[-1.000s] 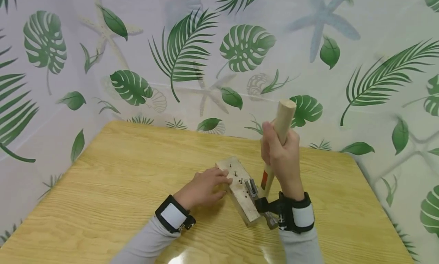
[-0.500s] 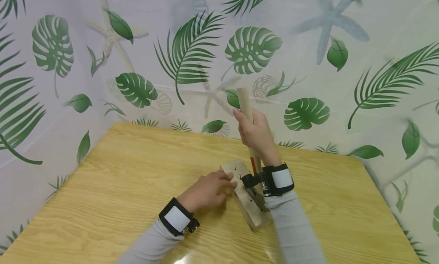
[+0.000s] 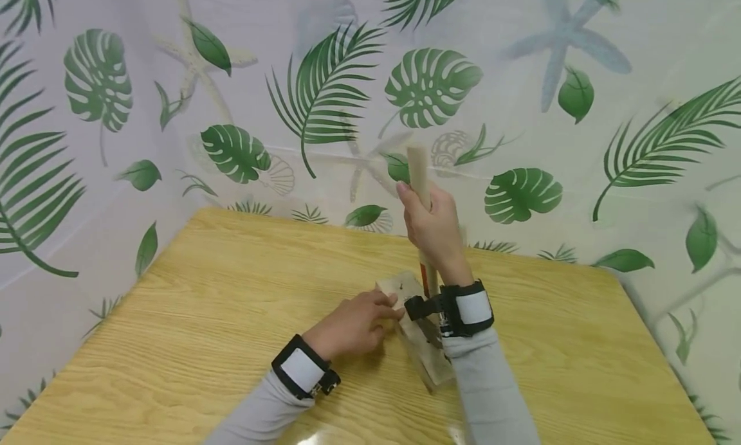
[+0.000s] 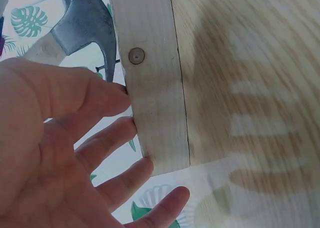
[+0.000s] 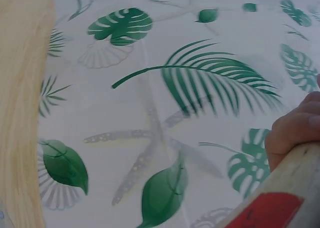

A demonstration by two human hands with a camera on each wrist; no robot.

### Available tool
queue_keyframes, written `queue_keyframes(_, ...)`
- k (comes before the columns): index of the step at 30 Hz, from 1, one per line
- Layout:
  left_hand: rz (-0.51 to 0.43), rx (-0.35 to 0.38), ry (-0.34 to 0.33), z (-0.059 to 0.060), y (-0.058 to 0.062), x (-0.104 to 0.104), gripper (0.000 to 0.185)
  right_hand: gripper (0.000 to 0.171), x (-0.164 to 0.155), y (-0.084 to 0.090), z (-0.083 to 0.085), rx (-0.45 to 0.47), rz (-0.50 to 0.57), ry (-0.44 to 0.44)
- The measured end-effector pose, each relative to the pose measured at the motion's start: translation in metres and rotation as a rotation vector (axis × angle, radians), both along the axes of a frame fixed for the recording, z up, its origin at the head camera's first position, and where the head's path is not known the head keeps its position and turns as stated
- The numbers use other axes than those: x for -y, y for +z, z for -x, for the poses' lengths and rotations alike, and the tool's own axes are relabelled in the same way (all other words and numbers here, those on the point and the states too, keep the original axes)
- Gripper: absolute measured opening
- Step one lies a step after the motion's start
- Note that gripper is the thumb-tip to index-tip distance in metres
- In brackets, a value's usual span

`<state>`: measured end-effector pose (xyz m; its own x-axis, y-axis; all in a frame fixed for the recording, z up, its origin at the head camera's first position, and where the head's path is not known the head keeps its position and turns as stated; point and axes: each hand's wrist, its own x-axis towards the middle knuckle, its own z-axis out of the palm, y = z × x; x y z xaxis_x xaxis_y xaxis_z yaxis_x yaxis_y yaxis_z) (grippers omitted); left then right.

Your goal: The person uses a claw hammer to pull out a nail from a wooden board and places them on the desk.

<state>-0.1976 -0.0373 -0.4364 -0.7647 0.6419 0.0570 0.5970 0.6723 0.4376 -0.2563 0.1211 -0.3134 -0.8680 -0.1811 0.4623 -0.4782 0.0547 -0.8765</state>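
Note:
My right hand [image 3: 434, 229] grips the pale wooden handle of a claw hammer [image 3: 418, 165], its handle end pointing up. In the left wrist view the claw of the hammer [image 4: 90, 23] is beside a nail [image 4: 107, 65] that sticks out of a wooden block [image 4: 155, 103]. My left hand [image 3: 353, 323] touches the left side and top edge of the block [image 3: 412, 342], fingers spread and loosely bent. Another nail [image 3: 401, 285] stands near the block's far end. The right wrist strap hides the hammer head in the head view.
The block lies on a wood-grain table [image 3: 249, 290]. A white leaf-patterned sheet [image 3: 341, 98] hangs behind the table's far edge. Each wrist carries a black strap with a small camera.
The right hand has moved left and the hammer handle has swung from leaning right to leaning slightly left. The hammer head has shifted onto the block. My left hand stays at the block.

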Motion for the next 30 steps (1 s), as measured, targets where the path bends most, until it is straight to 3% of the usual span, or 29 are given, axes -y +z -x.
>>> queue_keyframes(8,-0.051,-0.036,-0.031,0.001,-0.002,-0.002,0.041,0.026,-0.033,-0.002,-0.044,-0.221,0.217,-0.038)
queue_keyframes(14,-0.052,-0.009,-0.022,0.002,-0.001,-0.002,0.040,0.029,-0.045,0.002,-0.071,-0.366,0.339,0.002)
queue_keyframes(19,-0.069,-0.001,-0.025,0.004,-0.002,-0.001,0.041,0.030,-0.050,0.009,-0.082,-0.393,0.409,-0.001)
queue_keyframes(26,-0.066,0.010,-0.040,0.003,0.001,-0.003,0.041,0.026,-0.065,0.028,-0.101,-0.421,0.591,0.055)
queue_keyframes(30,-0.060,0.001,-0.033,0.000,0.001,-0.003,0.041,0.026,-0.069,0.038,-0.115,-0.429,0.640,0.029)
